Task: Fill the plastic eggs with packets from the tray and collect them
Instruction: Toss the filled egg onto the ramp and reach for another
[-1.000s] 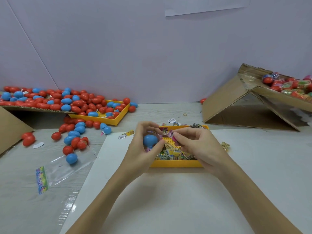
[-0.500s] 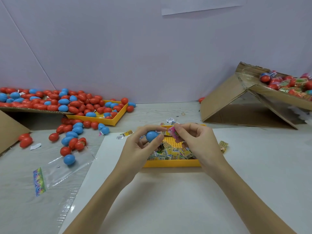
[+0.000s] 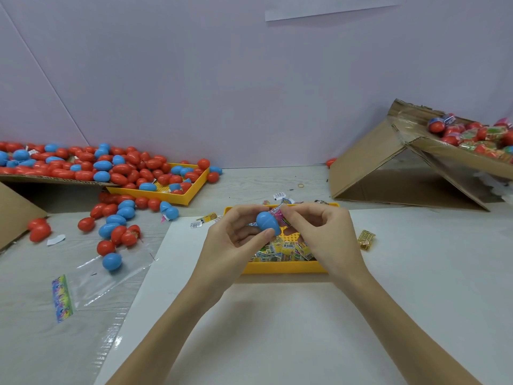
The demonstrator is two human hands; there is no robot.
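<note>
Since half a second ago, both hands have lifted slightly above the yellow packet tray (image 3: 280, 267) and drawn closer together, bringing the pink packet (image 3: 278, 215) right against the blue plastic egg (image 3: 268, 223). Curled round the egg, the left hand (image 3: 236, 237) grips it between thumb and fingers. At 3 o'clock of the egg, the right hand (image 3: 323, 232) pinches the pink packet with bent fingers, its tip touching the egg's upper side; whether the egg is split open cannot be told. Below both hands, the tray holds a heap of yellow and green packets (image 3: 280, 251). Toward 10 o'clock a second yellow tray (image 3: 177, 197) and a cardboard flap carry many red and blue eggs (image 3: 83, 165). At 2 o'clock a cardboard box (image 3: 388, 162) holds eggs in wrappers.
</note>
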